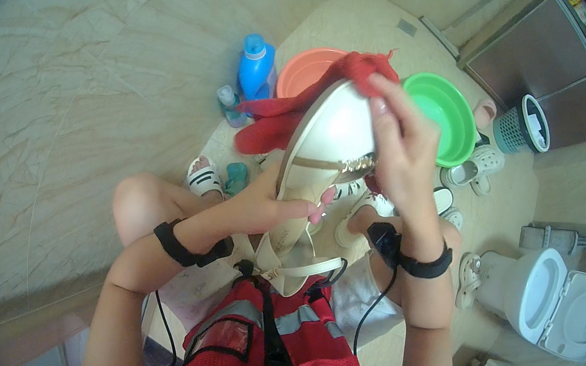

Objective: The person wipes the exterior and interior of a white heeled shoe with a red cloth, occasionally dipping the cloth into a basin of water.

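A white sandal (339,125) with a gold chain trim and an ankle strap is held up in front of me, toe pointing away. My left hand (277,211) is closed around its middle, thumb over the insole. At the toe, my right hand (408,147) pinches a red cloth (270,130) against the shoe's edge. Most of that cloth hangs behind the sandal, partly hidden by it. The fingertips of my right hand are covered by the cloth and the shoe.
Beyond the sandal stand an orange basin (306,71) and a green basin (454,131). Blue bottles (255,71) are by the left wall. To the right are several shoes (489,161), a basket (515,129) and a toilet (539,288). A cable (363,322) runs from my right wrist.
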Demonstrator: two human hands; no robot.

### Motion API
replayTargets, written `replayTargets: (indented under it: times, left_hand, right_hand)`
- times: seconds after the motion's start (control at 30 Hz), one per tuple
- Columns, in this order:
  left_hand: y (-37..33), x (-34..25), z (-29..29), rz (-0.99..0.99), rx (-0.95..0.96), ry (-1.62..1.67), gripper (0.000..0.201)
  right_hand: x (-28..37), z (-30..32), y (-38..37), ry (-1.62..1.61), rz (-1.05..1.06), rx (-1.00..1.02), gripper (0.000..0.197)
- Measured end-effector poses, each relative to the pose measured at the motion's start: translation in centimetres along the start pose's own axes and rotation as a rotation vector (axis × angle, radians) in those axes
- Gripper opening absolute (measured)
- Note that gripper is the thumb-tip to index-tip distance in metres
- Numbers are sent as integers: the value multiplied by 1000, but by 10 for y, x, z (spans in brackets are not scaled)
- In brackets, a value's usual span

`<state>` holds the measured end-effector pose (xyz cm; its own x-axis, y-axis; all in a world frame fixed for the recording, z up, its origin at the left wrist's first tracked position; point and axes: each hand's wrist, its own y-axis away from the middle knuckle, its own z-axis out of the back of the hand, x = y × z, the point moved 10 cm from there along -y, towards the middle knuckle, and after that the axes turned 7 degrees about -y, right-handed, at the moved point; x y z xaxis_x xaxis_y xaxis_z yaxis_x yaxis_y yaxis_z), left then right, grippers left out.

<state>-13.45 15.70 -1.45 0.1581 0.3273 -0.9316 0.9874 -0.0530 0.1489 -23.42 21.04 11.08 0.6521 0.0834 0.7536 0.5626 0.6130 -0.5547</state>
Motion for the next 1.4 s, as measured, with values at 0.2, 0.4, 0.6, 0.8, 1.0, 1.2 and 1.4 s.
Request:
replayTargets:
  times: [0.2, 0.4, 0.6, 0.8, 1.0, 1.2, 1.4]
  left_hand:
    - [15, -32, -10, -246, 117, -345, 46]
    - [15, -16, -30, 39, 388, 245, 39]
    - [30, -23, -42, 144, 447, 569, 52]
    - [26, -19, -42, 131, 402, 596, 54]
    - [27, -25, -46, 136, 398, 669, 59]
    - [26, -30, -38, 130, 426, 756, 58]
    - [25, -20, -30, 148, 303, 775, 56]
  right_hand:
    - [-81, -5, 6, -1389, -607, -150, 33]
    - [-16, 21, -4, -1119, -248, -199, 33]
    - [27, 15, 1, -449, 198, -58, 24]
    - [47, 23, 11, 94, 425, -229, 17]
    - [46, 26, 17, 177, 358, -278, 18]
    - [46, 7, 17, 185, 355, -206, 16]
    - [40, -1, 22, 247, 329, -232, 17]
